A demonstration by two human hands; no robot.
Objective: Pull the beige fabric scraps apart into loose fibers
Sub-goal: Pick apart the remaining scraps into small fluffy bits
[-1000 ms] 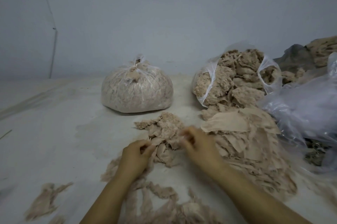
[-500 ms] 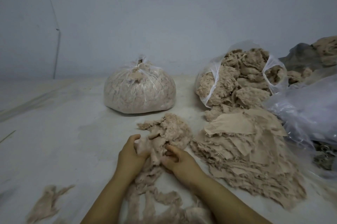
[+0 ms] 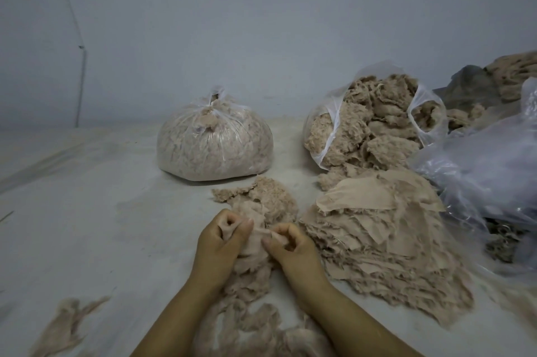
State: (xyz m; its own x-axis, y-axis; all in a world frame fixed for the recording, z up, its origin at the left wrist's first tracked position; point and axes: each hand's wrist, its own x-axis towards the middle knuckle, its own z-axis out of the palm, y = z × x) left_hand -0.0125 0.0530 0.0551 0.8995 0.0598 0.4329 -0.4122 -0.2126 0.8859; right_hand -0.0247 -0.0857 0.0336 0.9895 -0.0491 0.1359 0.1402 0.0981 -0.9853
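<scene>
A thin beige fabric scrap [image 3: 257, 236] is stretched between my two fists low in the middle of the view. My left hand [image 3: 222, 243] pinches its left end and my right hand [image 3: 289, 249] pinches its right end, knuckles almost touching. Behind the hands lies a small heap of fluffy pulled fibers [image 3: 267, 199]. More loose fibers [image 3: 250, 313] trail between my forearms toward me. To the right, a broad pile of flat beige scraps [image 3: 383, 237] is stacked on the floor.
A tied clear bag of fibers [image 3: 215, 144] sits at the back centre. An open bag of fibers [image 3: 374, 127] stands back right, beside crumpled clear plastic [image 3: 479, 170]. A fiber tuft [image 3: 66, 324] lies front left. A grey wall [image 3: 232, 22] rises behind.
My right hand came left from the flat scrap pile to meet the left hand. Both fists have closed on one scrap and now hold it taut between them.
</scene>
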